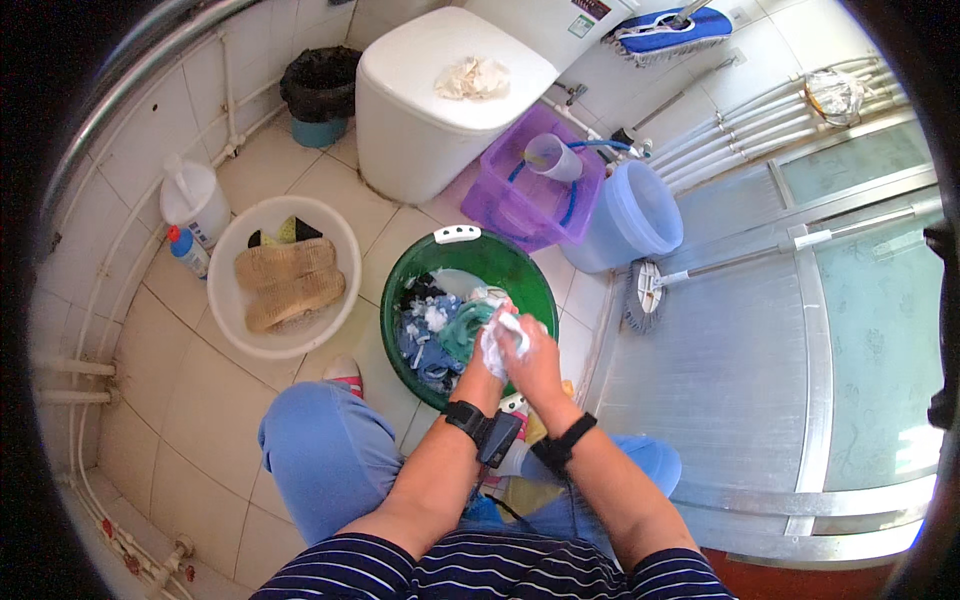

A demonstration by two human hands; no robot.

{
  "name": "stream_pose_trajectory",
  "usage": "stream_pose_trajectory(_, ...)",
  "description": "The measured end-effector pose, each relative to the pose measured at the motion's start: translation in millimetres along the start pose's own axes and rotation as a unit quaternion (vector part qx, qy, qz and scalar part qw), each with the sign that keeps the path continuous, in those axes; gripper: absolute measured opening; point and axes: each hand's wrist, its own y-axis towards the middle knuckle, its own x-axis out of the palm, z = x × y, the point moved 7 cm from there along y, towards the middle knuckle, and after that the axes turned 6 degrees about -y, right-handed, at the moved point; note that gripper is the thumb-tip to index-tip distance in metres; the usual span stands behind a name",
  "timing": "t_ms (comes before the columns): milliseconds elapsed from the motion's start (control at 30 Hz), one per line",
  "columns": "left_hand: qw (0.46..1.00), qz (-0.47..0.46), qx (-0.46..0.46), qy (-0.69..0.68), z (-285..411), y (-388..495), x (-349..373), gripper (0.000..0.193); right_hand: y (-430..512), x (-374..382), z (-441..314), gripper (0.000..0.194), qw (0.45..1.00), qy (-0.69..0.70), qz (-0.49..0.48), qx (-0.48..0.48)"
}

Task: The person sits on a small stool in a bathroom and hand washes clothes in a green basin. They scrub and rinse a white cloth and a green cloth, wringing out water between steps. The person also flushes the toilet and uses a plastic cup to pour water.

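A green plastic basin [517,266] stands on the floor before me, with wet clothes in it. Over its right part my left hand [489,352] and my right hand [531,352] are pressed together, both gripping a white, sudsy cloth [499,337]. Slight blur hides the exact finger positions. Just left of the hands lies a teal cloth [461,330] under foam. Blue garments [431,352] with white trim fill the left side of the basin, dotted with suds, and a dark cloth [421,291] lies behind them. Both wrists wear black straps.
To the left, a white basin [346,232] holds a pair of tan soles [289,274] in water. Beyond it stand a white jug [196,199] and a bottle [189,251]. A toilet [397,127], purple crate [480,195], blue bucket [607,232] and brush [645,292] stand behind and right.
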Motion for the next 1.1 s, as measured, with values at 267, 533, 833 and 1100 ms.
stream_pose_trajectory(267,0.990,0.079,0.067,0.094,10,1,-3,0.034,22,2,0,0.019,0.998,-0.043,-0.020,0.041)
stream_pose_trajectory(533,0.986,0.115,0.052,0.105,2,-6,-1,0.040,35,11,2,0.023,0.995,-0.097,0.011,0.032)
stream_pose_trajectory(833,0.967,0.194,0.089,0.140,12,-15,5,0.044,17,14,1,0.021,0.999,-0.006,0.018,0.044)
stream_pose_trajectory(1100,0.991,0.092,0.046,0.084,10,-14,11,0.042,1,14,-12,0.020,0.998,0.044,0.002,-0.052)
